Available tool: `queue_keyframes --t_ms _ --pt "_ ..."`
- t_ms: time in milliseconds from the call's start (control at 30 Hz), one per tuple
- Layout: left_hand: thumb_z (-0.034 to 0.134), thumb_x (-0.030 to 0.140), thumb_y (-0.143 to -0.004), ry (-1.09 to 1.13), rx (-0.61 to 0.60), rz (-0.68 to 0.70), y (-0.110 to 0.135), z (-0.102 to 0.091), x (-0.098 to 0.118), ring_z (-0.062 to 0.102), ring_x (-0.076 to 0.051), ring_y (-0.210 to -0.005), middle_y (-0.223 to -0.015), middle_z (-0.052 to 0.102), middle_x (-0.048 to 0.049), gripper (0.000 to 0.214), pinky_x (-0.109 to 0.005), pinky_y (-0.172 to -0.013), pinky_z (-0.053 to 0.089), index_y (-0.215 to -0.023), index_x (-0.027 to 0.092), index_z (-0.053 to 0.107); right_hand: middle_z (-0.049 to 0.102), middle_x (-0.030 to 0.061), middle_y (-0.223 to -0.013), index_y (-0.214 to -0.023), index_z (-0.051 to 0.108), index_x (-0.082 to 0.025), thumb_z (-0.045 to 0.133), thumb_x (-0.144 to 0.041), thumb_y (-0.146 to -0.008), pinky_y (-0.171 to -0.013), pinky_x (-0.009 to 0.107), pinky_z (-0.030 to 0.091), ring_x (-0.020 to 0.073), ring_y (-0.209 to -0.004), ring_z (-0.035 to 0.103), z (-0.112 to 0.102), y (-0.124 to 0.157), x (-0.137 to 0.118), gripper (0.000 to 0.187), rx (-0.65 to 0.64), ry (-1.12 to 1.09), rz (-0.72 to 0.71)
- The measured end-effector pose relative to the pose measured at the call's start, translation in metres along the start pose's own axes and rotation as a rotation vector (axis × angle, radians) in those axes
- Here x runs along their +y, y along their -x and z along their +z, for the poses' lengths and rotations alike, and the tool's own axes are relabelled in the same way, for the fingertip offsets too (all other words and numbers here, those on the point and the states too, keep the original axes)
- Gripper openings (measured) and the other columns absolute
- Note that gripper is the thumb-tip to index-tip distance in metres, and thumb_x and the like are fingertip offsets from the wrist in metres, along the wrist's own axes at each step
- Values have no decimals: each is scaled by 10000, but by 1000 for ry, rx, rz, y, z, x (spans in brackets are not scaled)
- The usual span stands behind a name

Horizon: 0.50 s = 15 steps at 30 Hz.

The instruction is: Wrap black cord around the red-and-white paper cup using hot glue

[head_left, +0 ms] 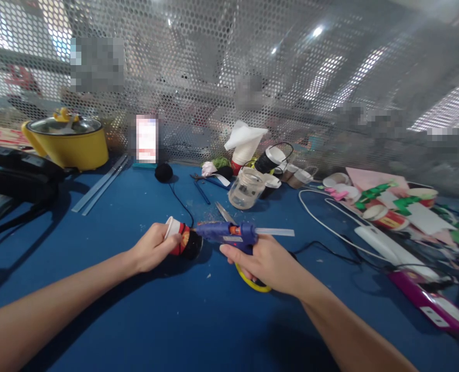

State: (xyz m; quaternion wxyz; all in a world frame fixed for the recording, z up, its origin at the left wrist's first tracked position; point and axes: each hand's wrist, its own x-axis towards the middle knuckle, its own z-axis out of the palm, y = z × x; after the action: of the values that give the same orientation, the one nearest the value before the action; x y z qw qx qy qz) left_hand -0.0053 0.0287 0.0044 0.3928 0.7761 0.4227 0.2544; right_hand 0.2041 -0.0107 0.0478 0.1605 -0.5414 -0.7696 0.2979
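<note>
My left hand [152,248] is gripping a paper cup [171,228], thumb and fingers clamping around its white and red side; the cup is tilting, closer to me than the clear jar [247,192] and left of it. My right hand [272,262] is wrapping around the handle of a blue glue gun [219,232], on my side of the jar. Hands are sitting apart; the nozzle is pointing at the cup's black end, can't tell if touching.

Handling: I'm judging the cup very light, thin-walled, likely denting under a hard squeeze, so a loose hold near the rim is suiting it. The gun is looking heavier and rigid, its nozzle probably hot; handle only.

Materials: the cup's black end is looking fuzzy, like wound yarn. A soft, round black yarn ball [163,173] is lying left of the jar, its thin strand running toward the cup. A smooth translucent glue stick [278,232] is poking from the gun's back. Yellow-handled scissors [254,281] are lying on the jar's near side, metal blades pointing leftward.
</note>
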Motion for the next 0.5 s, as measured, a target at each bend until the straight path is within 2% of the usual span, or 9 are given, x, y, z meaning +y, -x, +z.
queue_keyframes --t_ms 200,367,500 --pt "293 239 -729 6 8 11 -1 1 -3 231 -63 -463 -495 246 56 226 -203 -436 208 -517 164 311 511 -10 -418 -454 460 -171 356 -432 -766 -522 213 416 98 -424 513 1 -2 1 419 6 -10 -7" --pt "285 235 -730 3 9 37 -1 1 -5 237 -61 -464 -496 255 55 228 -203 -439 213 -518 160 321 487 -28 -382 -528 502 -174 368 -439 -757 -498 218 410 100 -389 493 0 -1 1 375 4 3 16" --pt "294 253 -723 16 21 -2 0 1 -3 217 -58 -453 -485 233 58 238 -202 -422 190 -501 168 285 504 -19 -402 -485 476 -176 371 -444 -754 -502 217 409 102 -407 509 1 -1 1 394 11 0 17"
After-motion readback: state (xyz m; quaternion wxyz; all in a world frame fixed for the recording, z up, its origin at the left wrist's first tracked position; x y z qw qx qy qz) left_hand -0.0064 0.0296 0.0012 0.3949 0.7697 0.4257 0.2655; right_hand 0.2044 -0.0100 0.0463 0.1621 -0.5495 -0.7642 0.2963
